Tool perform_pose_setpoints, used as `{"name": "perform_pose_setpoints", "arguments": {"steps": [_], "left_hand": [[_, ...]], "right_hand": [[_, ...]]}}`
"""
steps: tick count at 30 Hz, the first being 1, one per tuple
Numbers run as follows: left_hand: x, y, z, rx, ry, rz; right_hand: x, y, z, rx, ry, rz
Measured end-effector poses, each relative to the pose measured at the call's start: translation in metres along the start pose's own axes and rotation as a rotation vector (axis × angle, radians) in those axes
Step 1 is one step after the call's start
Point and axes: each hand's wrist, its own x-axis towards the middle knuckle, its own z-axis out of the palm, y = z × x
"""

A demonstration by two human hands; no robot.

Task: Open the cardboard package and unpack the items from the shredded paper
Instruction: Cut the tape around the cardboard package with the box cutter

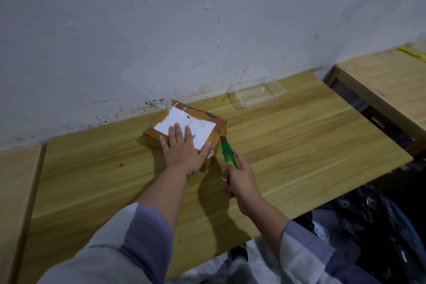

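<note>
Dim, even indoor light is seen, cool on the wall [161, 30]. Soft shadows are cast towards the viewer on the table [299, 145] beneath both forearms. Straight edges are bowed by wide-angle distortion at the margins. Slight softness is noted throughout; no glare is observed.

The cardboard package [184, 127] is a flat, brown box lying on the wooden counter [288, 145] close to the wall, turned at an angle to the counter's edge. It is closed, its seams covered with glossy brown tape. A white shipping label [182, 122] covers most of the top face (its print is too small to read). The far top edge looks rough and dark, and the near right corner shows crinkled clear tape.
</note>
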Motion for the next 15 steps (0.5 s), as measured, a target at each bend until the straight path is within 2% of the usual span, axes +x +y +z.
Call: {"name": "perform_pose_setpoints", "arguments": {"steps": [8, 15], "left_hand": [[0.001, 0.004, -0.001, -0.035, -0.021, -0.021], [0.002, 0.005, 0.0, -0.038, -0.016, -0.031]], "right_hand": [[0.009, -0.012, -0.006, 0.142, -0.047, 0.075], [0.009, -0.011, -0.009, 0.14, -0.031, 0.056]]}}
